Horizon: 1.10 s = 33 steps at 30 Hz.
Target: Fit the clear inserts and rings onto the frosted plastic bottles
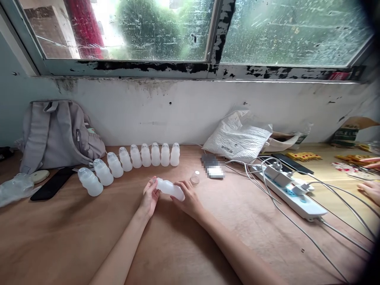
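Observation:
A milky white baby bottle (170, 189) is held tilted on its side, a little above the table, between my two hands. My left hand (150, 196) closes its fingers around the left end, partly hiding it. My right hand (189, 198) grips the other end. Just past my right hand, a clear cap (195, 177) rests on the table. Behind my hands, several similar bottles (135, 156) with clear caps stand upright in a curved row, running from the front bottle (90, 182) at left to the last one (175, 154) by the wall.
Left are a grey backpack (59, 134), a black phone (55, 184) and a plastic bag (16, 189). A silver padded bag (237, 136) lies against the wall. To the right, a power strip (293, 194) trails white cables. Another person's hand (371, 190) shows at the right edge.

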Available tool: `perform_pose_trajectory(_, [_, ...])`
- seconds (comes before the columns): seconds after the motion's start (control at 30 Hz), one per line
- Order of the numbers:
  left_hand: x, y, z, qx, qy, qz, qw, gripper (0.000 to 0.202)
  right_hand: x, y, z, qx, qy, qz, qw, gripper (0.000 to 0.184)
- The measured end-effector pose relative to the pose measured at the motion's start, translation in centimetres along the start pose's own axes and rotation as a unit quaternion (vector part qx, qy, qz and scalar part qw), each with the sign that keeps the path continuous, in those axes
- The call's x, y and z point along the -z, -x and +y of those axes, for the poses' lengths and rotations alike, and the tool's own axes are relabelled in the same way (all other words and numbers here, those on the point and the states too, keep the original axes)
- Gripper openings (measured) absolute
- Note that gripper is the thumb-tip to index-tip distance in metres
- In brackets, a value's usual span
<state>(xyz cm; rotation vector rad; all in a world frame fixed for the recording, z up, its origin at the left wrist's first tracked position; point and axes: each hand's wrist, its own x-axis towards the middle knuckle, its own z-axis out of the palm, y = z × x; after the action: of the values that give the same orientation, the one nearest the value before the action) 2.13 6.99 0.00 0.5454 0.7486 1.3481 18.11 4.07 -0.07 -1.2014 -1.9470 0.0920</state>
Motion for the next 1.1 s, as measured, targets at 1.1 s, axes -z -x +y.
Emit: perform_pose_trajectory(1.1, [0.54,0.04,-0.15,-0.076,-0.191,-0.012,0.979,0.040,0.57,0.04,0.38,0.023,-0.016,0.038,0.999,0.038])
